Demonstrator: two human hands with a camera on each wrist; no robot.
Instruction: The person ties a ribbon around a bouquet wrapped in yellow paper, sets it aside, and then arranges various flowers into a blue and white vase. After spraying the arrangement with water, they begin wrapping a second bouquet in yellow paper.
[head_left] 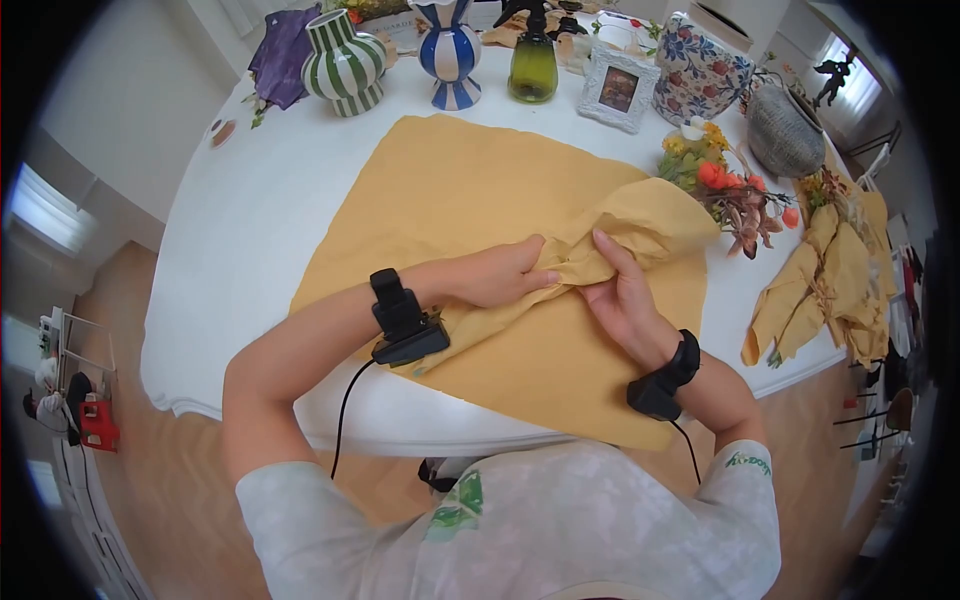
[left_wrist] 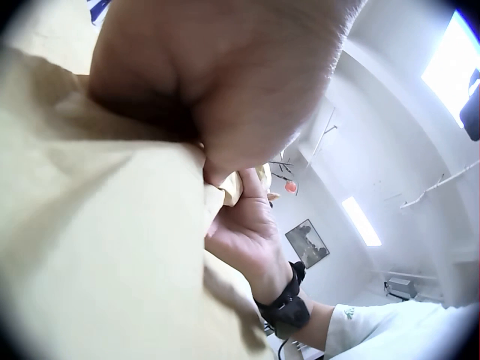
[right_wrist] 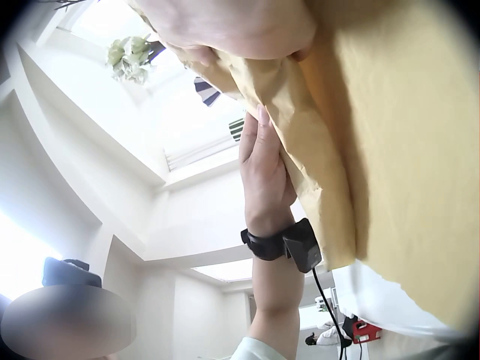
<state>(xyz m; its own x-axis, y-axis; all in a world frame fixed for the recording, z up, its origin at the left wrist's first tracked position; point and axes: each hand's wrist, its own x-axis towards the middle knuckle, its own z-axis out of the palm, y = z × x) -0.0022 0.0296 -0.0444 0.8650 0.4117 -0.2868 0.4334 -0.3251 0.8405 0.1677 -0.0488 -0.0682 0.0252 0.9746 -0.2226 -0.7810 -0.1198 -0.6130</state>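
Note:
A large sheet of yellow paper [head_left: 450,190] lies on the white table, with part of it gathered into a bundle [head_left: 655,220] that flares out at the right. My left hand [head_left: 500,273] grips the gathered paper at its narrow middle, fingers curled round it. Close beside it on the right, my right hand [head_left: 628,300] pinches the same gathers, thumb on top and fingers beneath. In the right wrist view the left hand [right_wrist: 264,169] holds the paper's folded edge [right_wrist: 300,142]. What lies inside the folds is hidden, apart from a small green bit at the lower left end.
Along the back of the white table [head_left: 190,290] stand a green-striped vase [head_left: 343,65], a blue-striped vase [head_left: 450,60], a green glass vase [head_left: 534,70], a picture frame [head_left: 618,90] and a floral vase [head_left: 700,65]. Loose flowers [head_left: 735,185] and a wrapped bouquet [head_left: 825,280] lie at the right.

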